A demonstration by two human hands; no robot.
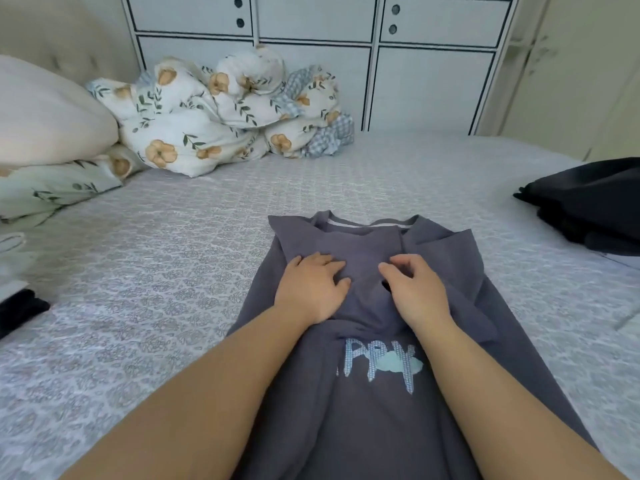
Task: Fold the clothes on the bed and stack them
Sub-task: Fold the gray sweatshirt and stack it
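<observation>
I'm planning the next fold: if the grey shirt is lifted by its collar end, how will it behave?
The grey shirt would probably droop limply; its folded-in sleeves already crease softly. Those flaps may fall open. It looks light, so both hands should lift it easily.
</observation>
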